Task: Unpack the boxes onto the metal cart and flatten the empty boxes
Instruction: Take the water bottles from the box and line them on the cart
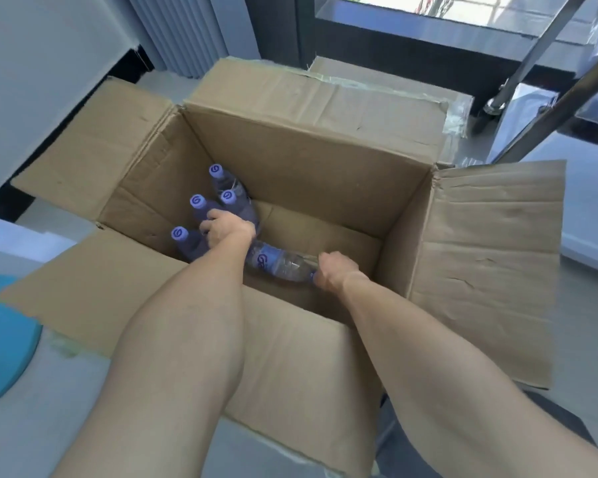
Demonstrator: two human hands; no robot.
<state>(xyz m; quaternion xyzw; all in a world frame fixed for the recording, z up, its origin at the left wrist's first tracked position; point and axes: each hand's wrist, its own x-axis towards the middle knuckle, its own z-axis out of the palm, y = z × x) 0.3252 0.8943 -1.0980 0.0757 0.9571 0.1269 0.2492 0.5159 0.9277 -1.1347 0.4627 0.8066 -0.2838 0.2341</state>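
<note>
Head view: box (325,160) nearly empty. Your left hand (227,226) grips an upright bottle (201,210); right hand (332,270) pinches the lying bottle (280,263) at its cap end. Three more upright, flattening not started.

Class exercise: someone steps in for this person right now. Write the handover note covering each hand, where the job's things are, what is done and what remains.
Left hand: down in the open box, grip on an upright bottle among the purple-capped bottles in the box's left corner.
Right hand: grip on the cap end of the lying bottle on the box floor.
Done: flaps open; most of the box floor is bare.
Left: lift out the five bottles visible, load them on the metal cart at upper right, then flatten the box.
</note>
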